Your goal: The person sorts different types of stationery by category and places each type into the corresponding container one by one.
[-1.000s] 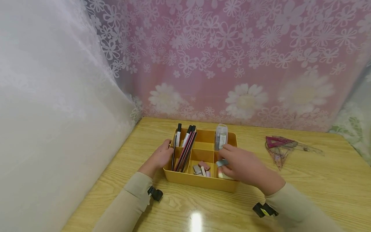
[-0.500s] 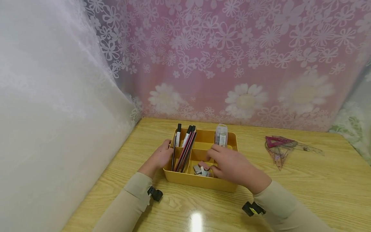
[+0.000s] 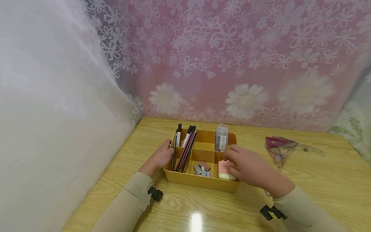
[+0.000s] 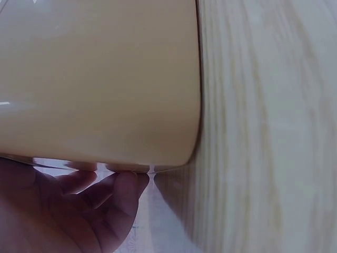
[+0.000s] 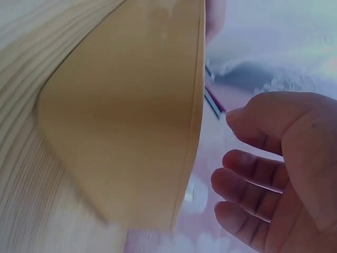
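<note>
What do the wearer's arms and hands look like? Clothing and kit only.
Left hand and right hand are ungloved. Left sleeve and right sleeve are long, plain beige. Small, black left wrist device and right wrist device; the latter shows a yellow patch. No cables discernible.

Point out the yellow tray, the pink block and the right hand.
Yellow tray [image 3: 201, 182], head view, front wall.
Pink block [image 3: 223, 168], head view, pink part.
Right hand [image 3: 248, 167], head view, its back.

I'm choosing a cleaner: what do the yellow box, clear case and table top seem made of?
Yellow box: probably plastic, smooth and satiny, judging by its soft sheen and rounded corners.
Clear case: likely smooth, transparent plastic; its contents show through.
Table top: wood or wood-look laminate, since grain shows; a bright reflection suggests gloss.
</note>
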Demonstrator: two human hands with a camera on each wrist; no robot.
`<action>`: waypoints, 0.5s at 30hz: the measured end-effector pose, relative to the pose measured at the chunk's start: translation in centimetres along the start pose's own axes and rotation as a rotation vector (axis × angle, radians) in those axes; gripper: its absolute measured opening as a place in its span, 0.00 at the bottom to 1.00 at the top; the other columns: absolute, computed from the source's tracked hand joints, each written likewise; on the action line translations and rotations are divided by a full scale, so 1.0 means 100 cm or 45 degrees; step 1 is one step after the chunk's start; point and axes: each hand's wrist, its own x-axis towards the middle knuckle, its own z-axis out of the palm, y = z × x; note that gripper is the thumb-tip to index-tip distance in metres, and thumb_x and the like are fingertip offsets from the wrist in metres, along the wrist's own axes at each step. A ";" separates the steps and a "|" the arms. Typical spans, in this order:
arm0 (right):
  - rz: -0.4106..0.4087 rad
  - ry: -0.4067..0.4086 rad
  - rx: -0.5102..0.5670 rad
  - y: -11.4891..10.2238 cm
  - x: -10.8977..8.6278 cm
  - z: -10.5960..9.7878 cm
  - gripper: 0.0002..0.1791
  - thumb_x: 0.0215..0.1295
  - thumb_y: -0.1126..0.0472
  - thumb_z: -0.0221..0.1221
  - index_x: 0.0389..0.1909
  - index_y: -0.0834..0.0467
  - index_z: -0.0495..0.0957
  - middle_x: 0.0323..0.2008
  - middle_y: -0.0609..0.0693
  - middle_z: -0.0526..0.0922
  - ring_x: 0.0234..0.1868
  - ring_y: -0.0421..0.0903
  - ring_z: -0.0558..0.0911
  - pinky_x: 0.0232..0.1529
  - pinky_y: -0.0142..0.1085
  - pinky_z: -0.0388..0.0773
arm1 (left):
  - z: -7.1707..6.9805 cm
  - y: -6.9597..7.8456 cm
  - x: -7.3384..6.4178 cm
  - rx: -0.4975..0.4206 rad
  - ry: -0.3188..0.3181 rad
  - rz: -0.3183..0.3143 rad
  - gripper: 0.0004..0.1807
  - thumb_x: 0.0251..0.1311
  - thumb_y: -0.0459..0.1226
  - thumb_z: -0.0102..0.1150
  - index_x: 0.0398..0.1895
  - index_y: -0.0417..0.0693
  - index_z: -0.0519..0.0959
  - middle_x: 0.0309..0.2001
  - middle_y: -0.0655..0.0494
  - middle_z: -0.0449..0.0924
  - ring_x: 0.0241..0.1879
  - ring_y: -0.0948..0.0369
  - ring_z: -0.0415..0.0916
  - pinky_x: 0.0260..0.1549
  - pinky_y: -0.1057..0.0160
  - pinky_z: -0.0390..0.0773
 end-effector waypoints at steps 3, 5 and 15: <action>0.073 -0.026 0.020 0.011 -0.014 -0.005 0.11 0.64 0.55 0.68 0.45 0.49 0.80 0.40 0.42 0.76 0.26 0.33 0.70 0.24 0.31 0.71 | 0.000 0.000 -0.001 0.003 0.002 -0.005 0.29 0.76 0.40 0.34 0.76 0.38 0.54 0.73 0.38 0.60 0.72 0.45 0.58 0.68 0.42 0.59; 0.122 -0.045 0.025 0.019 -0.024 -0.008 0.12 0.64 0.54 0.68 0.46 0.48 0.80 0.42 0.42 0.76 0.27 0.34 0.73 0.22 0.31 0.70 | 0.000 -0.001 -0.001 0.004 0.003 -0.005 0.29 0.76 0.41 0.33 0.76 0.39 0.55 0.73 0.39 0.61 0.72 0.45 0.58 0.68 0.42 0.59; 0.162 -0.264 0.065 0.058 -0.065 -0.007 0.11 0.64 0.56 0.68 0.43 0.46 0.77 0.43 0.42 0.73 0.23 0.32 0.68 0.25 0.31 0.71 | 0.001 -0.001 0.001 0.003 0.003 -0.014 0.30 0.76 0.42 0.34 0.76 0.39 0.54 0.73 0.39 0.60 0.72 0.46 0.58 0.69 0.42 0.58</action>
